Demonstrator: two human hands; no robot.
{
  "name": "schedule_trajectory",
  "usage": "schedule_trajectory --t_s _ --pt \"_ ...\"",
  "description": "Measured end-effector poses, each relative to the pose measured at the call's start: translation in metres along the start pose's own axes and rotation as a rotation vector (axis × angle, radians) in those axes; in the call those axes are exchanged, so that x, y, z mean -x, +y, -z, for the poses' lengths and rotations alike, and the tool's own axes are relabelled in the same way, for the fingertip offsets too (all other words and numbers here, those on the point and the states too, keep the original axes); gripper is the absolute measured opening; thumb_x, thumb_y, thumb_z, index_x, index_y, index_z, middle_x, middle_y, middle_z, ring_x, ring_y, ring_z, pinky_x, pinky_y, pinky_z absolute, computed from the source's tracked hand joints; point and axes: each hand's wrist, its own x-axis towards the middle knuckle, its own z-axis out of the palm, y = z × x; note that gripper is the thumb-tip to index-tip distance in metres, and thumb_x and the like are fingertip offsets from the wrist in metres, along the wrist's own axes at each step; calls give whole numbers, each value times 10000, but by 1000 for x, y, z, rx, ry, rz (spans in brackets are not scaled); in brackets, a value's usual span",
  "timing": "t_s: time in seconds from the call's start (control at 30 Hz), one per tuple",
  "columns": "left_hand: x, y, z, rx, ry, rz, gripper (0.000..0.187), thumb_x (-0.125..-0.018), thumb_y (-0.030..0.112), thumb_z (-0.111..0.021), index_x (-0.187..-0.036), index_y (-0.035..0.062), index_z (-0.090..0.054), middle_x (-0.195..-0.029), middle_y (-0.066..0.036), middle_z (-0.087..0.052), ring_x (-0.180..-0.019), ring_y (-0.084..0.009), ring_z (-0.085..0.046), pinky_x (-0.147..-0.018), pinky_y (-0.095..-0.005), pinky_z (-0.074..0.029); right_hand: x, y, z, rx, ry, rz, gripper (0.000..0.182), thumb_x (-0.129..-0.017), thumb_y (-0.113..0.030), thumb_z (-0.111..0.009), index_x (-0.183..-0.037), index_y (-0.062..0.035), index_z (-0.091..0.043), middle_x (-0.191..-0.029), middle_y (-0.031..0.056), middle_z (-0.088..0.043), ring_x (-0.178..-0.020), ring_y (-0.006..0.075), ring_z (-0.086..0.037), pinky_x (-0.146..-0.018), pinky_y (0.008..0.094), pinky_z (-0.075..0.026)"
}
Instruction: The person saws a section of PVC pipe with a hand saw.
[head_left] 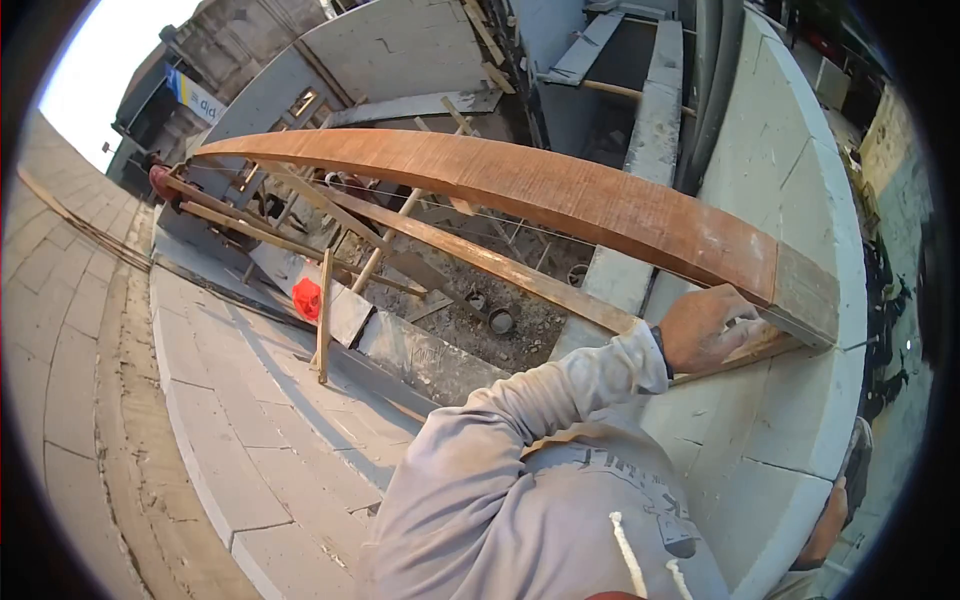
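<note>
My left hand [705, 328], with a dark band at the wrist, reaches across to the near end of a long reddish-brown wooden beam [560, 195]. Its fingers are curled together just below the beam's pale end block [808, 295]; what they pinch, if anything, is hidden. A thin string [500, 218] stretches along the beam's lower side towards this hand. A nail [860, 344] sticks out of the block wall beside the beam end. At the lower right edge, my right hand [824, 528] shows only partly beyond the wall, its fingers hidden.
Pale block walls [800, 440] rise on the right and at left [260, 430]. Below lies a rubble floor with a bucket [501, 320]. Timber props [325, 320], a long lath [480, 260] and a red bag [307, 298] stand nearby. Another person [160, 178] is at the far left.
</note>
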Motion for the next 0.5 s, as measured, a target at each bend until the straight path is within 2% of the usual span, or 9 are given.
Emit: schedule_trajectory --t_s 0.03,0.07,0.13,0.27,0.33,0.37,0.5 --pt "11 -13 13 58 -21 56 362 -912 354 -590 -957 2 -658 -870 -161 -638 -802 -318 -629 -728 -385 -494 -12 0 -3 70 -4 34 384 -994 -340 -453 -909 18 -564 -768 70 -550 -715 169 -517 -667 312 -436" --pt "22 -25 30 18 28 65 362 -912 354 -590 -957 2 -658 -870 -161 -638 -802 -318 -629 -728 -385 -494 -17 -3 -3 140 8 62 395 -993 -350 -453 -908 20 -564 -772 75 -554 -718 171 -521 -670 314 -437" --pt "41 -50 45 252 117 620 564 -929 509 -525 -892 -36 -666 -839 -183 -657 -832 -275 -650 -747 -377 -483 -21 -8 -4 236 38 88 417 -990 -368 -454 -908 26 -564 -779 86 -562 -725 175 -528 -675 318 -439" --pt "55 -80 60 345 321 725 700 -905 610 -508 -984 -73 -638 -936 -199 -661 -917 -263 -652 -791 -368 -496 -40 -11 -9 363 44 132 462 -986 -406 -455 -907 36 -565 -794 106 -578 -739 184 -542 -686 327 -443" --pt "48 -84 67 567 465 709 738 -883 616 -547 -1094 -90 -588 -1006 -203 -648 -942 -300 -647 -844 -381 -504 -50 -12 -11 402 40 148 484 -984 -425 -455 -907 41 -565 -801 116 -587 -746 188 -548 -692 331 -445" --pt "47 -84 72 575 450 672 761 -872 608 -573 -1161 -95 -540 -1049 -220 -634 -960 -307 -644 -866 -397 -512 -55 -11 -11 420 38 154 496 -983 -434 -456 -907 43 -565 -805 122 -591 -749 190 -552 -694 333 -446" --pt "51 -92 73 697 417 723 711 -880 558 -601 -1139 -102 -550 -1026 -221 -641 -944 -290 -651 -848 -384 -524 -72 -8 -11 432 32 170 541 -978 -472 -457 -906 54 -566 -819 142 -607 -763 199 -566 -705 342 -450"
